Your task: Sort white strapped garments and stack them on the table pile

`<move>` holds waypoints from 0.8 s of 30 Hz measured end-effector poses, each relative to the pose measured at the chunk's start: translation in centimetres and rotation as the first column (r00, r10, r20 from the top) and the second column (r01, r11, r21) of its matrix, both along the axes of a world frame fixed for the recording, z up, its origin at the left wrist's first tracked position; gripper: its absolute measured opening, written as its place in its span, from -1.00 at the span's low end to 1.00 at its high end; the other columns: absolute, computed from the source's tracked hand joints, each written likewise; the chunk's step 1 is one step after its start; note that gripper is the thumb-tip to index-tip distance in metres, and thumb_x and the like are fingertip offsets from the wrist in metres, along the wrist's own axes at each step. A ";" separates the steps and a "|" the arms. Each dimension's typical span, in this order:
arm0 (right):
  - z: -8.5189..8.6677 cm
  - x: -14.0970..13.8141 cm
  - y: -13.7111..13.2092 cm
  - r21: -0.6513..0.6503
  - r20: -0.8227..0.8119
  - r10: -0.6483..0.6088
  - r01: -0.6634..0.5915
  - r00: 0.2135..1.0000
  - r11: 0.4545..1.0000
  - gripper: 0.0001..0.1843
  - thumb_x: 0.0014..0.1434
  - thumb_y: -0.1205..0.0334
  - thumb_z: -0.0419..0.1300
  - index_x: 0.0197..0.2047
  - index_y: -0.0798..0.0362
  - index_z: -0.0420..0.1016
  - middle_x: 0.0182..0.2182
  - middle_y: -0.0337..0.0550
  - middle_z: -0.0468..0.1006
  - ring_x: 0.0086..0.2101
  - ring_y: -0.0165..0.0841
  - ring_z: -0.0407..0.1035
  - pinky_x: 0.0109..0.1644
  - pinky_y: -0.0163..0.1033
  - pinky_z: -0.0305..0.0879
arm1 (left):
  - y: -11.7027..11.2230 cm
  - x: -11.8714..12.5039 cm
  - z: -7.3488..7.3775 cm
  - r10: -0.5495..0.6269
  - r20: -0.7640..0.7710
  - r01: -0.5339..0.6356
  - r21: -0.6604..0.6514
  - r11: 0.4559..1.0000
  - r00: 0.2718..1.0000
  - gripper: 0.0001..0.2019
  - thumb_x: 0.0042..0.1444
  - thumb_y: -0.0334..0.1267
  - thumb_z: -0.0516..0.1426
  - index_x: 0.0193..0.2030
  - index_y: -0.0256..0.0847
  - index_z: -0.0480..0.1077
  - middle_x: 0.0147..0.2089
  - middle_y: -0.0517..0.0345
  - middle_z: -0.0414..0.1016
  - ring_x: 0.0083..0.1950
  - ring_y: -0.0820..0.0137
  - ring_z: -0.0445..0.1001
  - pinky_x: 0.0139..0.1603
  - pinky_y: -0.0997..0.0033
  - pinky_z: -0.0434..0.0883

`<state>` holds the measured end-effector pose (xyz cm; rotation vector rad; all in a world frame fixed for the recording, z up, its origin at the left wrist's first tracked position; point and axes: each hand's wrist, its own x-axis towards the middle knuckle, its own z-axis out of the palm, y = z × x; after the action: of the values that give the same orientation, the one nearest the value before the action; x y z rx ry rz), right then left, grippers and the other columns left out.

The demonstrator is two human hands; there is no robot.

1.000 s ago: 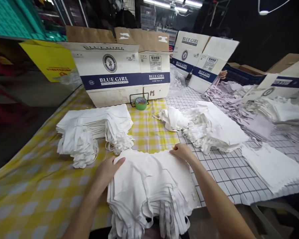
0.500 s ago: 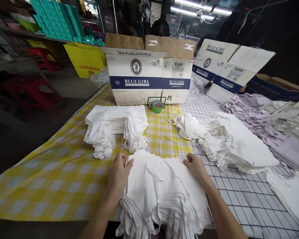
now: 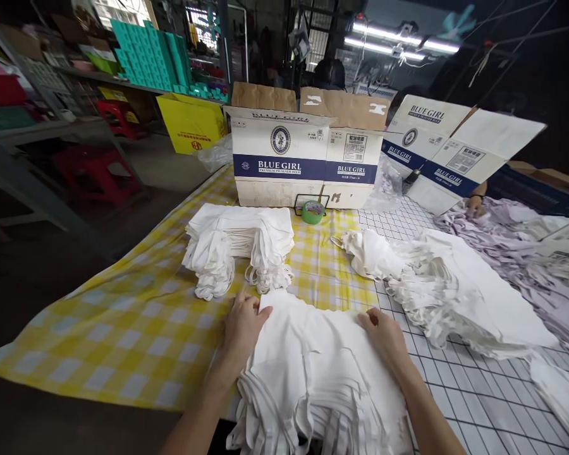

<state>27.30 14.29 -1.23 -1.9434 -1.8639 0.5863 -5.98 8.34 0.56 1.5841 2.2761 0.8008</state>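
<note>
A thick stack of white garments with straps (image 3: 329, 347) lies in front of me, its straps hanging over the table's near edge. My left hand (image 3: 244, 323) grips the stack's far left corner, thumb on top and fingers curled at the side. At the far right corner, my right hand (image 3: 383, 335) has its thumb and fingers closed on the cloth edge. Beyond my left hand sits another neat stack of white garments (image 3: 241, 222), its straps gathered in two bunches. To the right, a looser white garment pile (image 3: 483, 287) is spread out.
A white beer carton (image 3: 279, 189) stands at the back, with a roll of green tape (image 3: 313, 213) before it. Another opened carton (image 3: 448, 142) leans farther right. Lilac garments (image 3: 507, 230) lie at far right, where another person's hand (image 3: 475, 205) touches them. Yellow checked cloth (image 3: 137, 316) covers the table's left side.
My view has turned slightly, so the scene sits a little farther right and lower. Both hands keep their places on the stack. More of the other person's hand shows at the lilac garments.
</note>
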 end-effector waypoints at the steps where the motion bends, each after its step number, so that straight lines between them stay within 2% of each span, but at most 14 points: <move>1: 0.0 0.0 0.1 0.001 -0.024 0.014 -0.014 1.000 1.000 -0.68 0.01 -0.02 0.10 -0.59 0.02 0.27 -0.61 -0.24 0.35 -0.54 -0.35 0.20 -0.43 -0.27 0.02 | 0.0 0.1 0.1 0.005 0.000 -0.005 0.019 1.000 1.000 -0.82 -0.02 -0.15 0.15 -0.48 -0.21 0.35 -0.25 0.06 0.34 -0.15 0.24 0.34 -0.16 0.30 0.29; 4: 0.5 0.3 0.4 0.046 -0.073 0.033 -0.030 0.997 0.998 -0.67 -0.02 0.00 0.12 -0.63 0.02 0.20 -0.59 -0.24 0.31 -0.52 -0.35 0.19 -0.40 -0.27 0.07 | -0.4 0.6 0.7 -0.004 0.016 0.002 0.097 0.995 1.000 -0.86 0.04 -0.18 0.12 -0.39 -0.19 0.37 -0.20 0.06 0.35 -0.09 0.24 0.33 -0.09 0.30 0.28; 6: 1.7 0.6 0.7 0.084 -0.110 0.034 -0.025 0.993 0.996 -0.67 0.03 -0.04 0.08 -0.56 0.02 0.23 -0.57 -0.24 0.31 -0.49 -0.35 0.21 -0.39 -0.28 0.11 | -0.8 1.0 1.7 -0.035 0.102 0.018 0.164 0.986 0.994 -0.84 0.10 -0.14 0.06 -0.36 -0.18 0.33 -0.29 0.13 0.34 -0.20 0.30 0.35 -0.18 0.37 0.29; 9: 5.3 0.9 1.1 0.128 -0.337 0.090 -0.048 0.937 0.991 -0.67 0.12 -0.07 0.05 -0.43 0.04 0.29 -0.54 -0.24 0.30 -0.48 -0.36 0.21 -0.41 -0.31 0.13 | -1.3 1.2 4.2 -0.100 0.347 0.015 0.238 0.971 0.933 -0.78 0.16 -0.06 -0.01 -0.37 -0.16 0.24 -0.46 0.26 0.28 -0.42 0.42 0.30 -0.40 0.48 0.25; 12: 10.0 0.4 1.6 0.228 -0.617 0.189 -0.056 0.764 0.972 -0.71 0.14 -0.01 0.12 -0.40 0.04 0.29 -0.51 -0.26 0.28 -0.46 -0.40 0.17 -0.40 -0.34 0.12 | -1.0 0.5 7.7 -0.164 0.519 -0.017 0.326 0.945 0.839 -0.77 0.17 -0.04 -0.01 -0.28 -0.16 0.25 -0.44 0.26 0.35 -0.42 0.44 0.33 -0.39 0.52 0.26; 14: 13.0 -0.6 2.3 0.320 -0.683 0.228 0.004 0.694 0.947 -0.75 0.15 0.03 0.14 -0.39 0.04 0.29 -0.49 -0.27 0.27 -0.45 -0.42 0.15 -0.41 -0.36 0.12 | -0.4 -0.4 10.1 -0.182 0.541 -0.054 0.391 0.919 0.821 -0.74 0.15 -0.03 0.01 -0.18 -0.17 0.28 -0.43 0.25 0.39 -0.39 0.42 0.37 -0.36 0.52 0.28; 16: 15.6 -2.0 3.1 0.395 -0.707 0.242 0.087 0.665 0.915 -0.76 0.15 0.05 0.15 -0.40 0.03 0.29 -0.49 -0.30 0.24 -0.48 -0.45 0.12 -0.45 -0.39 0.08 | 0.6 -1.7 12.3 -0.190 0.522 -0.083 0.456 0.886 0.832 -0.68 0.13 -0.01 0.04 -0.12 -0.19 0.31 -0.45 0.25 0.40 -0.36 0.40 0.39 -0.33 0.52 0.30; 19: 18.3 -4.7 4.8 0.464 -0.732 0.269 0.169 0.626 0.870 -0.72 0.14 0.02 0.16 -0.43 0.02 0.24 -0.55 -0.36 0.16 -0.55 -0.49 0.05 -0.54 -0.41 0.01 | 2.4 -4.0 14.9 -0.225 0.512 -0.104 0.536 0.838 0.829 -0.64 0.09 0.03 0.07 -0.18 -0.25 0.39 -0.43 0.21 0.43 -0.32 0.37 0.39 -0.30 0.51 0.31; 22: 19.9 -8.1 6.3 0.507 -0.732 0.320 0.168 0.601 0.845 -0.74 0.13 -0.01 0.14 -0.35 0.01 0.27 -0.57 -0.37 0.21 -0.58 -0.48 0.07 -0.56 -0.40 0.00 | 3.8 -6.7 16.3 -0.197 0.552 -0.197 0.573 0.796 0.810 -0.58 0.03 0.08 0.09 -0.27 -0.30 0.43 -0.43 0.18 0.44 -0.34 0.38 0.37 -0.33 0.50 0.30; 24: 20.4 -10.3 6.8 0.531 -0.707 0.348 0.137 0.616 0.836 -0.72 0.13 -0.03 0.13 -0.29 0.01 0.31 -0.59 -0.36 0.25 -0.58 -0.46 0.11 -0.55 -0.38 0.02 | 4.2 -8.7 16.4 -0.133 0.552 -0.278 0.596 0.753 0.823 -0.56 0.03 0.11 0.07 -0.30 -0.30 0.43 -0.42 0.18 0.44 -0.38 0.41 0.34 -0.36 0.51 0.28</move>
<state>17.01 21.08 19.16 -0.9291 -1.3385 0.6973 -14.66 12.57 17.00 1.1981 1.6847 1.9708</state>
